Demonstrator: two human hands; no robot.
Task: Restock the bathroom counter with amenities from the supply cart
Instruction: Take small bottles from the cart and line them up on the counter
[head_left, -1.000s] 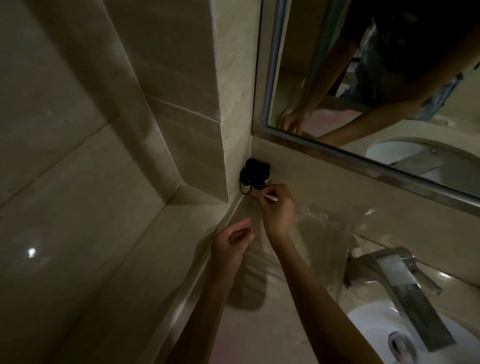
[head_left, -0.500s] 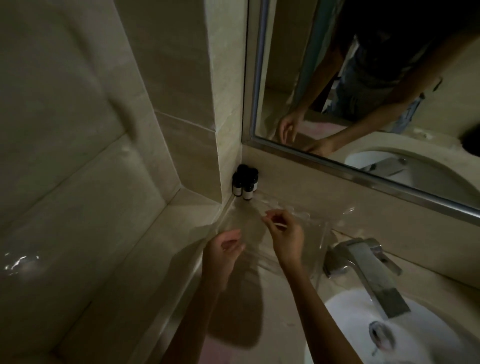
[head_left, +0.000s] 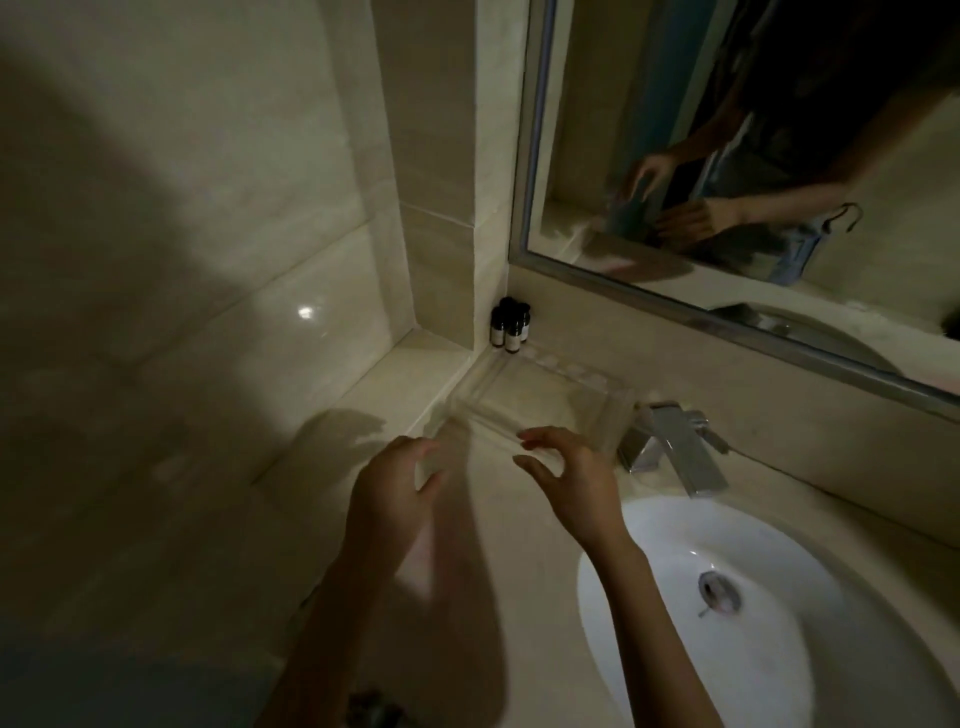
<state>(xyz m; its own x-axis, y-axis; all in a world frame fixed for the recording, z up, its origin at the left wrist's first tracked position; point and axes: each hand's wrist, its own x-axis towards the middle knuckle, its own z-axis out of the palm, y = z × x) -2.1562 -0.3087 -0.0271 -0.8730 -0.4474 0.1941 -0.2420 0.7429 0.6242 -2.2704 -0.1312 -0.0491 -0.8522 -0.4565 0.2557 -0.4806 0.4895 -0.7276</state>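
Amenity bottles (head_left: 510, 327) clustered upright in the back corner of the counter (head_left: 524, 530), just beyond clear tray (head_left: 550, 400). Drawn back from them now: left hand (head_left: 395, 483) and right hand (head_left: 566, 478), loose-fingered, empty, at tray's near rim; contact unclear. Suggests bottles set, tray next.

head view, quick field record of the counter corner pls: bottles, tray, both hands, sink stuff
bottles: small dark bottles with pale labels, upright, clustered in the wall corner below the mirror
tray: clear tray on the counter, between bottles and faucet, nothing visible inside
left hand: left hand at the tray's near left corner, fingers loosely curved, contact unclear
right hand: right hand at the tray's near edge, fingers spread, holding nothing visible
faucet: chrome faucet, right of the tray
sink: white sink, dry-looking
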